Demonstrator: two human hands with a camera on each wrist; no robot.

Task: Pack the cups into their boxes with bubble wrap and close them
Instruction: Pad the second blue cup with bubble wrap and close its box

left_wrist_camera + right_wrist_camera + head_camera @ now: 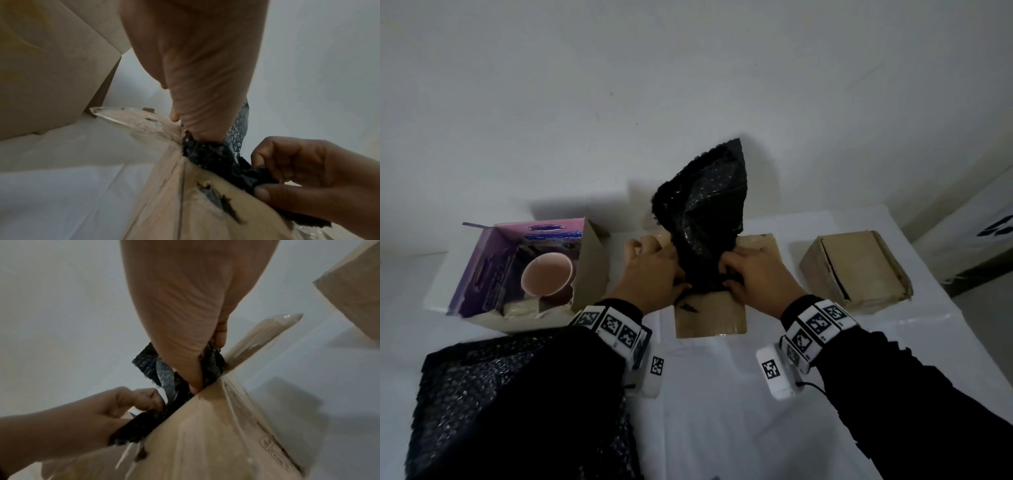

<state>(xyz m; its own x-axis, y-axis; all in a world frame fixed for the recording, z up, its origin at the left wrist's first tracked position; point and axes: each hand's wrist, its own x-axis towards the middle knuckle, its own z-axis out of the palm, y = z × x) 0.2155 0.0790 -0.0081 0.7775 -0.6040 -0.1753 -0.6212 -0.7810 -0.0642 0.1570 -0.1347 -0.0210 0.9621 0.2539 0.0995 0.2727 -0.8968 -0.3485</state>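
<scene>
A crumpled bundle of black bubble wrap (702,222) sticks up out of an open brown cardboard box (710,318) in the middle of the table. My left hand (657,270) grips the wrap's lower left side at the box mouth. My right hand (753,274) pinches its lower right side. In the left wrist view the right hand (298,170) pinches a fold of the wrap (216,155) over the box flap (185,203). What the wrap holds is hidden. A pink cup (548,274) lies in an open purple-lined box (493,267) at the left.
A closed brown box (856,267) stands to the right on the white table (722,394). A second sheet of black bubble wrap (493,394) lies at the near left under my left sleeve. A white wall rises close behind the boxes.
</scene>
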